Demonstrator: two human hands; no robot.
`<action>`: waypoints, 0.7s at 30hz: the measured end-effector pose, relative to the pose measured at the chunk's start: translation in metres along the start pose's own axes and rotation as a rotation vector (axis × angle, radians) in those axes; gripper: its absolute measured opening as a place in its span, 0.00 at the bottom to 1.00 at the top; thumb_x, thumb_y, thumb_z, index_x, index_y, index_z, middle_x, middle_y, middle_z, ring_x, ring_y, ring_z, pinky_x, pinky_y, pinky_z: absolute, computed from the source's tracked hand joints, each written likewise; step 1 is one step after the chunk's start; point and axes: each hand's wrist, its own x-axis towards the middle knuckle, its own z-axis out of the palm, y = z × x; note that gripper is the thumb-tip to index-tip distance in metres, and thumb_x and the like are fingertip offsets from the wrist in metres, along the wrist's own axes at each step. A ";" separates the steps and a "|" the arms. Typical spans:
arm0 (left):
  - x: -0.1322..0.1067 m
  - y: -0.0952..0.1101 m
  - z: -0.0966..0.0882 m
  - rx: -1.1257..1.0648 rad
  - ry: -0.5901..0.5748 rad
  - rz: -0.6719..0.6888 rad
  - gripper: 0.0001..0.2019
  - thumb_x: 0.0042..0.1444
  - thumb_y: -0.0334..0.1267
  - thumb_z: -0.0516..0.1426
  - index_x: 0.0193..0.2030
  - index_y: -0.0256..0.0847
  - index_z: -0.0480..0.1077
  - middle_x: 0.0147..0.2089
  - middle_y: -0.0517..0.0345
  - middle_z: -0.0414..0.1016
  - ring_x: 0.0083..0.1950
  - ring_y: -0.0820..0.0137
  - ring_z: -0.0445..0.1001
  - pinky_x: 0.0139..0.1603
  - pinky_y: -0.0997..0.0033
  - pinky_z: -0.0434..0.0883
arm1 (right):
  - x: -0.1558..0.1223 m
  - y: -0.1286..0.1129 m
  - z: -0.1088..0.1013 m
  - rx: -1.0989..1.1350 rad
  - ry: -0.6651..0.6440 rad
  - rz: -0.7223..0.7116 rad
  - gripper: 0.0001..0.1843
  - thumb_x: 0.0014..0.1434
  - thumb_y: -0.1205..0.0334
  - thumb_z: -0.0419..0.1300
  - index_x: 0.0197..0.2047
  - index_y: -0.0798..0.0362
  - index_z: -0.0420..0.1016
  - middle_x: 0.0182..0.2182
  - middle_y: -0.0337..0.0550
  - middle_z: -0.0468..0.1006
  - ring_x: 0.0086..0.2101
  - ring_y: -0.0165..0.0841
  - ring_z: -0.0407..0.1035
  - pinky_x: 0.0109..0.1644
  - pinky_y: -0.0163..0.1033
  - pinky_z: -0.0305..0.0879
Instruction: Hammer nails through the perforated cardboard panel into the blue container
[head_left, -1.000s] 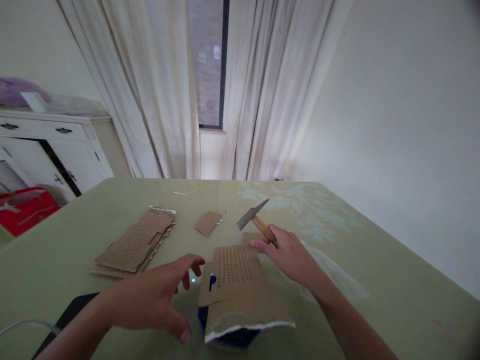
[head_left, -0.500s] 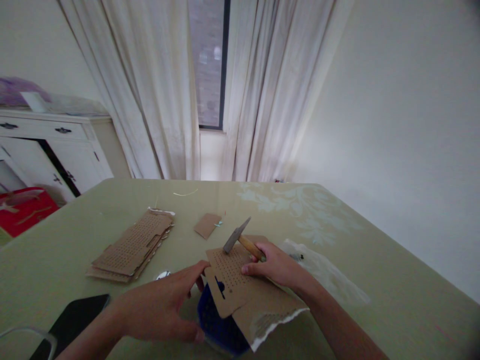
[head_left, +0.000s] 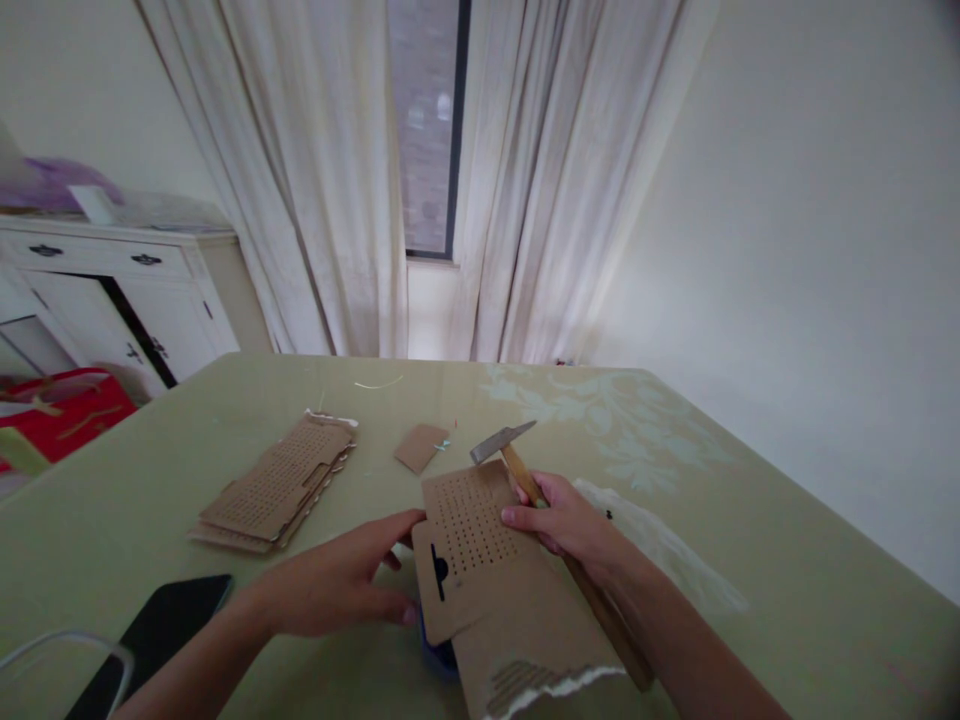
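My right hand (head_left: pixel 566 520) is closed round the wooden handle of a hammer (head_left: pixel 525 470), whose metal head points up and away. The same hand's thumb lies on a perforated piece of brown cardboard (head_left: pixel 487 580) with a torn lower edge and a slot. Under the cardboard is a blue container (head_left: pixel 437 655), mostly covered, so what it holds is hidden. At the cardboard's left edge is my left hand (head_left: pixel 341 580), thumb and fingers apart; its fingertips are close to the edge, and I cannot tell if they press on it.
A stack of perforated cardboard (head_left: pixel 277 485) lies to the left, with a small cardboard square (head_left: pixel 421 447) beyond. A dark phone-like slab (head_left: pixel 161 630) and a white cable (head_left: pixel 82 640) are at the near left. Clear plastic film (head_left: pixel 660 545) lies right of my right hand.
The cardboard has turned and shifted so it covers more of the blue container. The hammer has moved right, its handle now along the cardboard's right edge. The view has shifted slightly.
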 end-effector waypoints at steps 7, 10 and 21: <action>0.003 0.012 0.005 -0.055 -0.022 0.062 0.32 0.61 0.37 0.68 0.72 0.53 0.73 0.72 0.56 0.79 0.68 0.56 0.78 0.68 0.59 0.74 | -0.001 0.001 0.004 0.030 -0.030 0.032 0.30 0.47 0.47 0.78 0.36 0.46 0.60 0.25 0.27 0.71 0.20 0.25 0.61 0.21 0.31 0.48; 0.004 0.016 0.005 -0.066 -0.010 0.083 0.32 0.61 0.35 0.67 0.73 0.54 0.73 0.74 0.56 0.77 0.71 0.56 0.76 0.71 0.59 0.71 | -0.001 -0.001 0.005 0.001 -0.051 0.015 0.28 0.45 0.51 0.79 0.36 0.47 0.64 0.26 0.28 0.74 0.20 0.26 0.65 0.21 0.31 0.52; -0.008 0.003 -0.011 0.309 0.165 -0.098 0.23 0.62 0.44 0.64 0.64 0.46 0.77 0.57 0.52 0.85 0.53 0.57 0.83 0.56 0.62 0.76 | 0.000 0.000 0.004 -0.136 -0.002 -0.060 0.23 0.48 0.53 0.78 0.34 0.47 0.67 0.26 0.27 0.67 0.22 0.26 0.57 0.21 0.33 0.52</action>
